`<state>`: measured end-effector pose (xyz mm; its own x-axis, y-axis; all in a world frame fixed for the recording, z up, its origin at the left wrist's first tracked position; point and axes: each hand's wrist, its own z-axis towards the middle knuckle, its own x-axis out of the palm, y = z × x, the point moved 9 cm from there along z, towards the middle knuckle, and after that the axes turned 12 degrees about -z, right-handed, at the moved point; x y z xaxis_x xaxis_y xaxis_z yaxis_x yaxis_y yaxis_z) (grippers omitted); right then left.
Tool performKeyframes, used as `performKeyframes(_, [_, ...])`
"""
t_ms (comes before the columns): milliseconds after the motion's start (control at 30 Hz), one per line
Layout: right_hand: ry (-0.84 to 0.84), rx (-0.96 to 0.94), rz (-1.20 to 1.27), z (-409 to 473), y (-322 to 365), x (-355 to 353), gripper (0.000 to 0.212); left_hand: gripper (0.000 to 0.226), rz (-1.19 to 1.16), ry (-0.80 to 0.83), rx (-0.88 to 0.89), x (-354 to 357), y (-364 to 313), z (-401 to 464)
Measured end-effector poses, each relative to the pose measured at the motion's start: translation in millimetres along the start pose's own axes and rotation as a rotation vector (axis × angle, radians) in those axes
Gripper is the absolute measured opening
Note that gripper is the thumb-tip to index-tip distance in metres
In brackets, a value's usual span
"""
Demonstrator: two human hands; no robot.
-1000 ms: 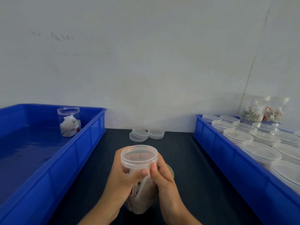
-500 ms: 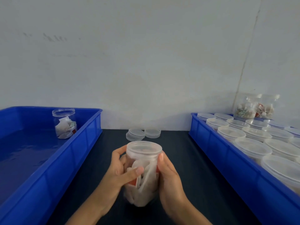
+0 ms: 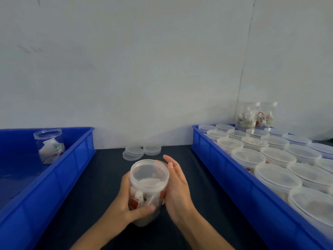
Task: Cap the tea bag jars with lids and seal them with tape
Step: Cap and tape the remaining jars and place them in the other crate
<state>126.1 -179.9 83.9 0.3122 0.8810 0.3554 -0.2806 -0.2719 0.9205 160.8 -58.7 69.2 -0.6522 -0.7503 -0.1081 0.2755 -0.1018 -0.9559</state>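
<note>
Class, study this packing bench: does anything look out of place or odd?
One jar stands alone in the left blue bin, uncapped, while the right bin is packed with lidded jars. No spill or damage shows.

My left hand [image 3: 126, 201] wraps the jar [image 3: 148, 188], so its fingers vanish behind the jar and only the thumb shows in front, kinda blurry. My right hand [image 3: 177, 188] covers the jar's right side, and I can't tell how much of the palm actually touches. Left of the jar, the blue bin [image 3: 54, 170] gets cut off by the edge. Right of the jar, the blue crate [image 3: 234, 179] of lidded jars runs off the frame too.
</note>
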Motion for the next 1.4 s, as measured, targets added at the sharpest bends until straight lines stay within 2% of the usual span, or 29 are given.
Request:
performKeyframes(167, [-0.062,0.026,0.068,4.1,4.9,-11.5,0.024,0.094,0.109,-0.048,-0.004,6.0,-7.2,9.4])
performKeyframes(400, [-0.097,-0.009,-0.030,-0.3,25.3,-16.1,0.020,0.095,-0.108,-0.206,-0.065,14.3,-18.9,13.0])
performKeyframes(600, [-0.023,0.046,-0.320,-24.1,39.0,-14.2,0.020,0.090,-0.236,-0.288,-0.080,34.4,-38.7,15.0])
performKeyframes(700, [-0.010,0.014,-0.388,-31.9,53.9,-13.4,0.035,0.085,-0.223,-0.317,-0.067,43.1,-54.7,21.6])
performKeyframes(800, [-0.067,-0.016,-0.461,-35.1,71.3,-18.8,0.070,0.069,-0.189,-0.295,-0.052,57.8,-71.9,31.2])
performKeyframes(867, [-0.128,0.018,-0.513,-35.4,85.8,-27.0,0.077,0.068,-0.174,-0.272,-0.034,67.1,-83.2,36.1])
performKeyframes(967, [-0.208,0.051,-0.604,-35.3,112.6,-37.5,0.080,0.068,-0.194,-0.237,-0.005,81.1,-96.3,43.5])
performKeyframes(1100, [-0.306,-0.021,-0.683,-39.3,145.8,-55.6,0.080,0.074,-0.161,-0.172,0.018,103.4,-116.1,54.4])
performKeyframes(1267, [-0.295,-0.050,-0.617,-32.8,168.6,-83.4,0.075,0.077,-0.086,-0.065,0.013,122.2,-135.6,72.2])
performKeyframes(1400, [-0.324,-0.034,-0.555,-9.7,178.7,-107.4,0.075,0.064,-0.123,-0.009,0.004,132.5,-133.0,94.6])
